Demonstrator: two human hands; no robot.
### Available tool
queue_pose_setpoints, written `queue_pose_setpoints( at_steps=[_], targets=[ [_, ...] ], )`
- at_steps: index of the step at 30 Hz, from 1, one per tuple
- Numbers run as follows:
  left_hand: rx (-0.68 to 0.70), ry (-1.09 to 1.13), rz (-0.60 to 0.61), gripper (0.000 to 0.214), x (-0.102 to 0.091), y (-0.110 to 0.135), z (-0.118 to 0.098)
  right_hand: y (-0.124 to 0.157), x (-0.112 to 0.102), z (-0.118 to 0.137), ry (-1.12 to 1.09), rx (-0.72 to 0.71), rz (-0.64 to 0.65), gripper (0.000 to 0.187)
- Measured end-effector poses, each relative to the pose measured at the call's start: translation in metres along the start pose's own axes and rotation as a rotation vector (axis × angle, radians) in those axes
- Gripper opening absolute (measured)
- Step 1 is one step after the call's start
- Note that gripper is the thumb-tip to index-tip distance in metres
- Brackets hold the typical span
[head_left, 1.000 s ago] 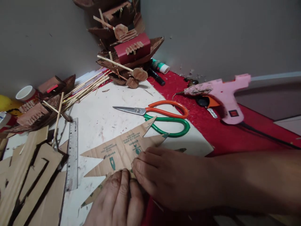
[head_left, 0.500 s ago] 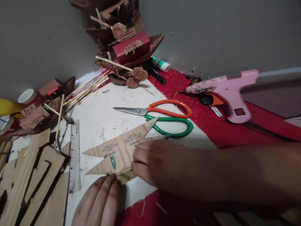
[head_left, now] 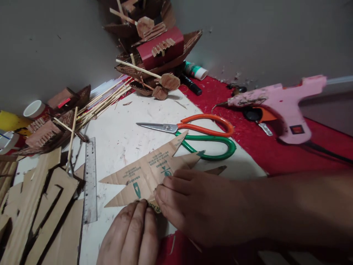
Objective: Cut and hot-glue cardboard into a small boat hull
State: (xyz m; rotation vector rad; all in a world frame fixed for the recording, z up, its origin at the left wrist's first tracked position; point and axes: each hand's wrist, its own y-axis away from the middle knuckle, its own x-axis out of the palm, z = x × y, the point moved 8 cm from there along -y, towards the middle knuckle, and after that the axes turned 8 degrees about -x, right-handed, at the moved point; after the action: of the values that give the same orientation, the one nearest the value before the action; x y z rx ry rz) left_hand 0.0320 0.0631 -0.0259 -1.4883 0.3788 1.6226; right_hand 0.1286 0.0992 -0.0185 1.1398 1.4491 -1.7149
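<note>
A pointed, zigzag-cut piece of brown cardboard [head_left: 149, 171] with green print lies over the white board. My left hand [head_left: 131, 232] grips its near edge, fingers together on top and the thumb hidden. Close beside it, my right hand [head_left: 190, 202] holds the same edge with curled fingers, covering the cardboard's right part. Between the hands shows a strip with dark lettering, seemingly a folded part of the cardboard. Just beyond the cardboard lie scissors [head_left: 172, 128] with one orange and one green handle; a cardboard tip overlaps the green one.
A pink glue gun [head_left: 292, 110] rests on the red cloth [head_left: 248, 147] at right. A clear ruler [head_left: 90, 180] and cardboard scraps [head_left: 52, 206] lie at left. Model boats [head_left: 162, 51], thin sticks [head_left: 104, 101] and a black marker [head_left: 191, 84] are farther back on the white board [head_left: 118, 129].
The view has shifted a little, so most things sit farther right. My hands have come closer together on the cardboard's near edge, and less of the lettered strip shows.
</note>
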Motion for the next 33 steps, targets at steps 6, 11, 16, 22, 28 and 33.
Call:
queue_pose_setpoints(
  at_steps=[6, 11, 16, 22, 28, 33],
  targets=[
    [-0.092, 0.155, 0.042, 0.027, 0.0, -0.002, 0.006, -0.009, 0.01, -0.01, -0.193, 0.077, 0.215, 0.011],
    [-0.44, 0.572, 0.257, 0.017, 0.013, -0.021, 0.044, -0.016, 0.022, -0.043, -0.423, 0.3, 0.486, 0.011],
    [-0.688, 0.832, 0.456, 0.007, 0.032, -0.029, 0.067, -0.015, 0.022, -0.065, -0.662, 0.48, 0.489, 0.013],
    [-0.711, 0.733, 0.387, 0.009, 0.019, -0.031, 0.069, 0.006, 0.002, -0.061, -0.446, 0.398, 0.423, 0.014],
    [-0.623, 0.655, 0.257, 0.012, 0.01, -0.026, 0.063, 0.017, -0.01, -0.053, -0.326, 0.292, 0.312, 0.015],
    [-0.442, 0.417, 0.099, 0.013, 0.004, -0.024, 0.035, 0.02, -0.009, -0.029, -0.186, 0.188, 0.275, 0.017]
  ],
)
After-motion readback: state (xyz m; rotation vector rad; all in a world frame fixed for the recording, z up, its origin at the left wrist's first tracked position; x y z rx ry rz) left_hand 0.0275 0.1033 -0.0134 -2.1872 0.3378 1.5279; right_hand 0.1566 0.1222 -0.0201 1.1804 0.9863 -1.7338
